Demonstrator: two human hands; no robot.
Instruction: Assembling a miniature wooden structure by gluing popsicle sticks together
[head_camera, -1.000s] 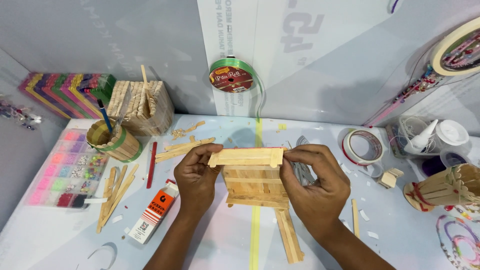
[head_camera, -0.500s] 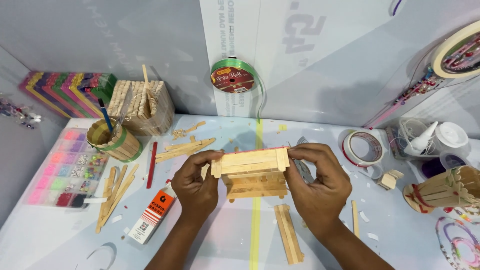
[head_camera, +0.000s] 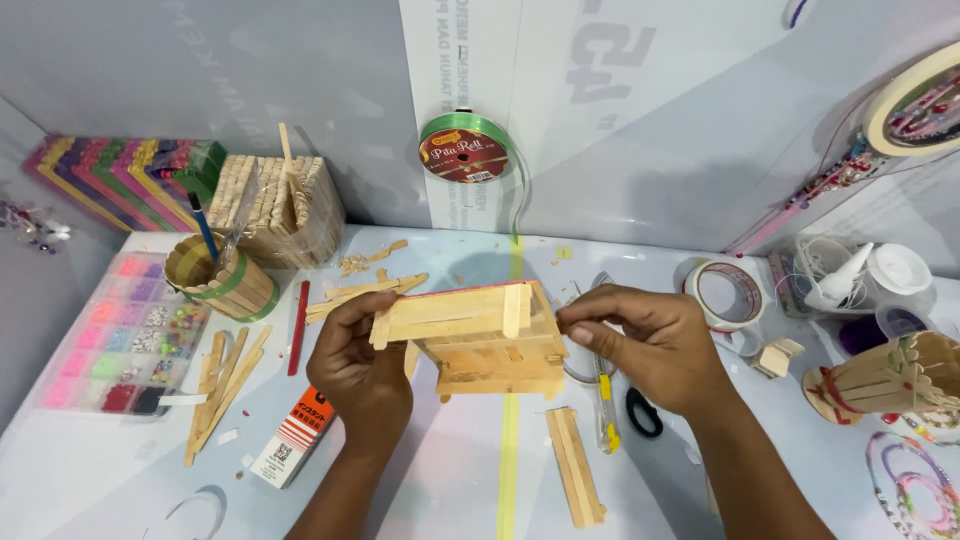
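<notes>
Holding a small box-like frame of pale wooden craft sticks (head_camera: 485, 340) above the middle of the white bench (head_camera: 420, 490), long axis running left to right between both hands.

Gripped at its left end by the left hand (head_camera: 360, 365), fingers curled shut around the top sticks; pinched at its right end by the right hand (head_camera: 655, 345), fingertips closed on the corner, equally near. Lying nearer on the bench, a glued strip of pale sticks (head_camera: 575, 465); toward the far edge, loose sticks (head_camera: 365, 290) and a green ribbon spool (head_camera: 465, 148) against the wall.

Stick box (head_camera: 478, 340) between both hands
</notes>
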